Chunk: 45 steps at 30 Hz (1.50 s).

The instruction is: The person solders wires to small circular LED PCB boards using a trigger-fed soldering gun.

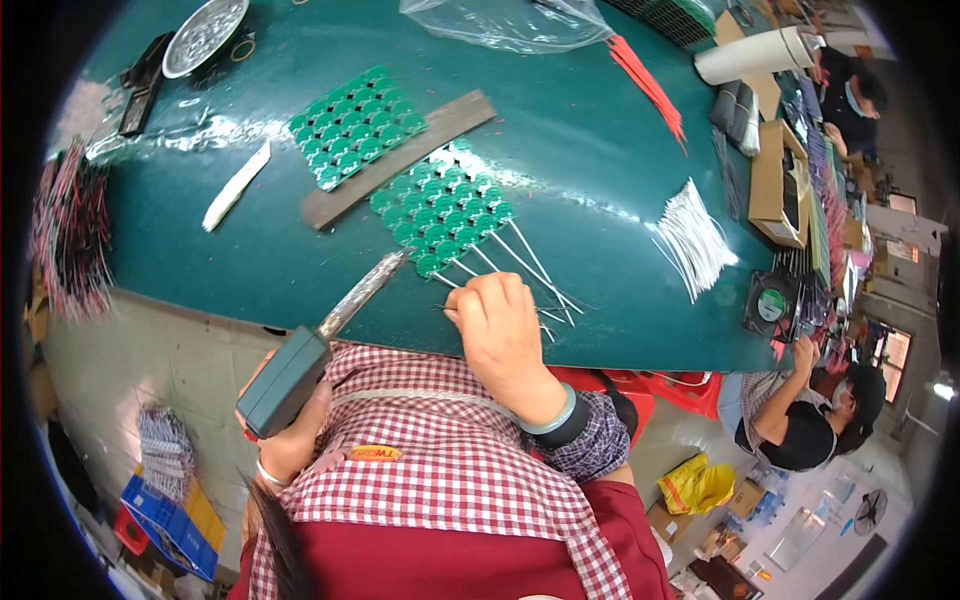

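Observation:
My left hand (294,446) is wrapped round the dark green handle of a soldering iron (284,386). The iron's tip reaches the lower left edge of a green panel of small round circuit boards (440,205). Beside that edge my right hand (502,335) is closed in a pinch on a thin white wire (449,281) that runs to the panel; its fingertips are partly hidden. Several more white wires (532,255) fan out from the panel's lower right edge. The panel leans on a dark wooden strip (400,162), with a second green panel (352,130) beyond it.
A bundle of white wires (692,240) lies to the right, red wires (648,88) behind it. At the far left are a metal dish (205,38) and red-black wires (75,230). A small fan (772,303) stands at the right edge, near a co-worker (800,415).

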Each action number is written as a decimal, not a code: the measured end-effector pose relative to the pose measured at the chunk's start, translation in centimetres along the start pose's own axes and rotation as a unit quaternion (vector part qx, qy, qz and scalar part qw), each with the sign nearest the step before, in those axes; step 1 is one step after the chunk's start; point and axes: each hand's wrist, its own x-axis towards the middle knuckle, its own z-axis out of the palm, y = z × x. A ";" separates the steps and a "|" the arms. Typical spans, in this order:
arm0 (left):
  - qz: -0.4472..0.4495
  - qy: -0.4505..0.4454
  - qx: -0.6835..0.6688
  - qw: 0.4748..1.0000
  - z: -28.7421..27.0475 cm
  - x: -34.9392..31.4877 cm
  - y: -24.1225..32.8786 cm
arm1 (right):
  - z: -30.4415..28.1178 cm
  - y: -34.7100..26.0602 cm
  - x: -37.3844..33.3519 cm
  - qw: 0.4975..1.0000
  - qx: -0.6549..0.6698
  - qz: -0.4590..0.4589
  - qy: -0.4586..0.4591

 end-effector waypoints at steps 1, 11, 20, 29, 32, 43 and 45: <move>-0.012 0.005 -0.006 1.000 -0.1 -0.1 -0.3 | -0.1 0.0 0.0 1.000 -0.004 0.008 -0.019; 0.008 0.027 -0.010 1.000 0.3 0.3 -1.7 | -4.8 1.1 1.0 0.983 0.180 0.017 -0.037; -0.029 0.029 -0.001 0.999 0.6 1.5 -0.4 | -14.7 11.1 4.7 0.982 -0.116 0.064 0.133; -0.085 0.016 -0.060 0.994 2.0 4.0 2.6 | -15.0 30.8 8.3 0.962 -0.238 0.095 0.093; -0.091 0.002 -0.063 0.994 2.9 5.1 4.1 | -12.1 28.8 13.6 0.985 -0.145 0.060 0.068; -0.025 -0.013 -0.090 0.995 4.6 7.1 6.0 | -7.9 27.4 18.8 0.970 -0.125 0.202 0.042; -0.035 -0.008 -0.120 0.992 4.7 7.5 5.6 | -7.8 27.1 18.9 0.971 -0.137 0.188 0.046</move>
